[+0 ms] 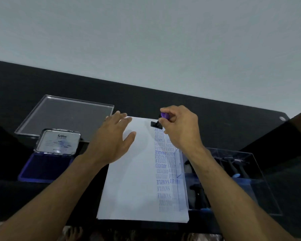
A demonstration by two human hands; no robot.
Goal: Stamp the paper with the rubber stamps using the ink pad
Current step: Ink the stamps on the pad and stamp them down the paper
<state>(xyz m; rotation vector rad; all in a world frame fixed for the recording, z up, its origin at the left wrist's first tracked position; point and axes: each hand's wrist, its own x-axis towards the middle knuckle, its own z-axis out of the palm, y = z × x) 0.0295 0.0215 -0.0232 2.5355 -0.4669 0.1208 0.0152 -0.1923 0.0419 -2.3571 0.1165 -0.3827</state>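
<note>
Purple-topped stamp [159, 121] pinched in right hand [180, 130], fingers curled round handle, base at far end of paper [134, 171], above printed column. Left hand [114, 138] flat, fingers straight, pins paper. Advice: press straight down, no rocking, lift vertical. Pad [43, 166] open at left.
</note>
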